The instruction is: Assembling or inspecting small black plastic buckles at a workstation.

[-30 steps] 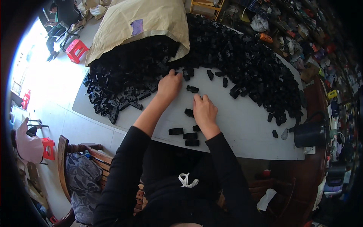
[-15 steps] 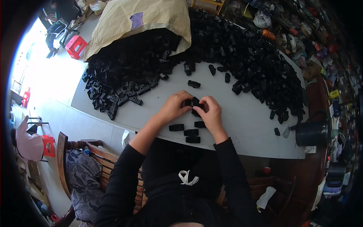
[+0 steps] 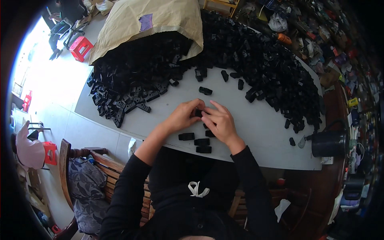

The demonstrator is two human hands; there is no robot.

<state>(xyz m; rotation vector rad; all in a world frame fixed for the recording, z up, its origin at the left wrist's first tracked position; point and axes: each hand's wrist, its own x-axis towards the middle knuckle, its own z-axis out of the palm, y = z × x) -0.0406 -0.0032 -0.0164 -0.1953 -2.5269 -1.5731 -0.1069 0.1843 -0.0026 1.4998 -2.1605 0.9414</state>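
My left hand (image 3: 185, 115) is closed with its fingertips around a small black plastic part (image 3: 199, 113) above the near middle of the table. From the other side my right hand (image 3: 220, 122) meets the same part, thumb and fingertips against it, one finger raised higher. My fingers cover much of the part, so its shape is mostly hidden. Between my hands and the front edge lie several similar black pieces (image 3: 202, 142), partly under my right hand. One more black piece (image 3: 205, 91) rests just beyond my fingertips.
A large heap of black plastic parts (image 3: 268, 68) curves across the back and right of the grey-white table (image 3: 160, 116). A tan sack (image 3: 120, 28) spills parts at the back left. A dark mug-like container (image 3: 329, 144) stands at the right edge; a wooden bench (image 3: 110, 168) is left.
The part between my hands has turned and shifted slightly left. My right hand's fingers have moved left and changed from a pinch at its right end to a more stretched pose.
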